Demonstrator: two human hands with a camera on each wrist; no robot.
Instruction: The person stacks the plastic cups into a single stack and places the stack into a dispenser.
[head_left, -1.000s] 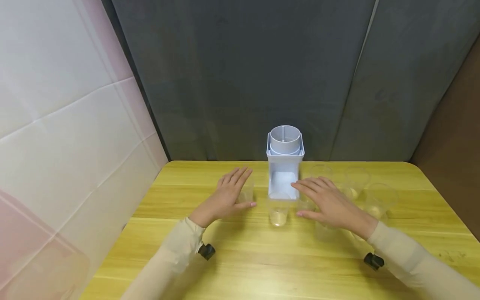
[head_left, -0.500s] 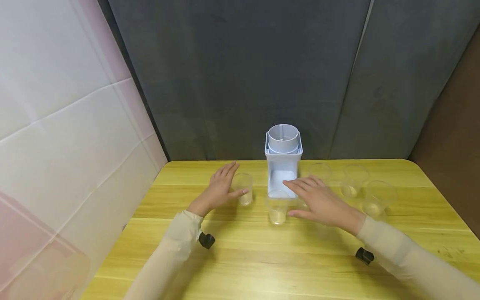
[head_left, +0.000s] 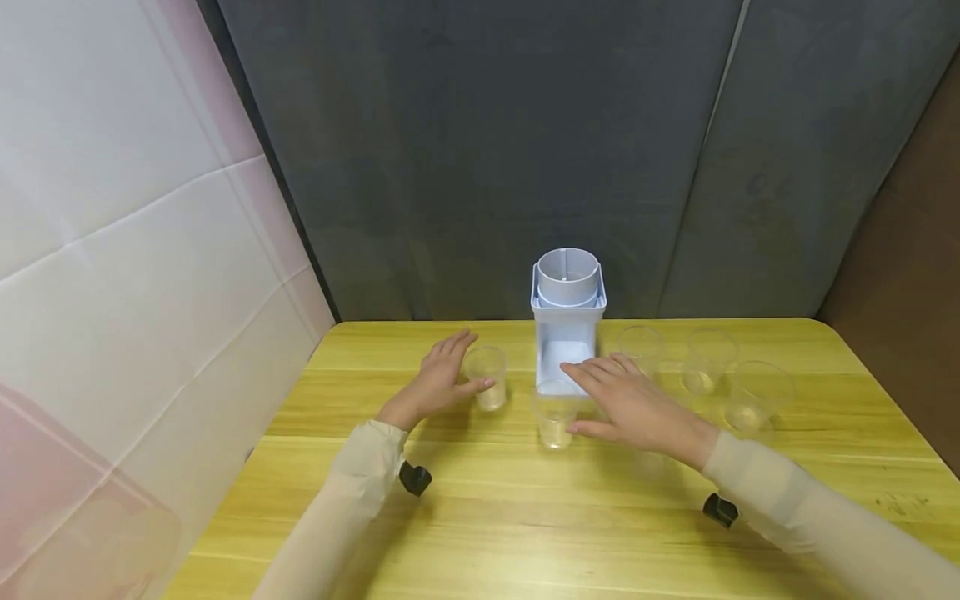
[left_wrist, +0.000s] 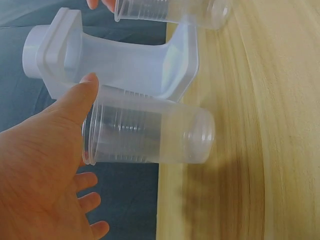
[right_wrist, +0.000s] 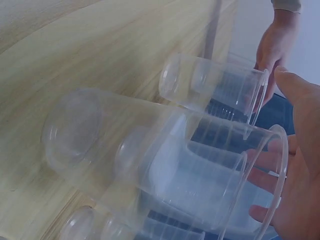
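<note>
My left hand (head_left: pixel 432 385) is beside a clear plastic cup (head_left: pixel 491 390), its fingers loosely extended. In the left wrist view the thumb (left_wrist: pixel 82 97) lies by the rim of that cup (left_wrist: pixel 145 127); contact is unclear. Over the table, my right hand (head_left: pixel 641 408) reaches around the rim of a second clear cup (head_left: pixel 555 425). The right wrist view shows its thumb (right_wrist: pixel 295 85) apart from that cup (right_wrist: pixel 120 145), with fingers beyond the rim. A pale blue-white plastic dispenser-like stand (head_left: pixel 567 321) with a round top stands behind the cups.
Several more clear cups (head_left: pixel 757 400) stand on the right of the wooden table (head_left: pixel 525 533), some partly behind my right hand. A dark curtain-like wall (head_left: pixel 480 167) lies behind, a pale panel (head_left: pixel 150 208) to the left and a brown one (head_left: pixel 900 233) to the right.
My right hand has moved left, closer to the front cup. My left hand has shifted slightly left, leaving the cup beside it more visible. The cups and stand have stayed in place.
</note>
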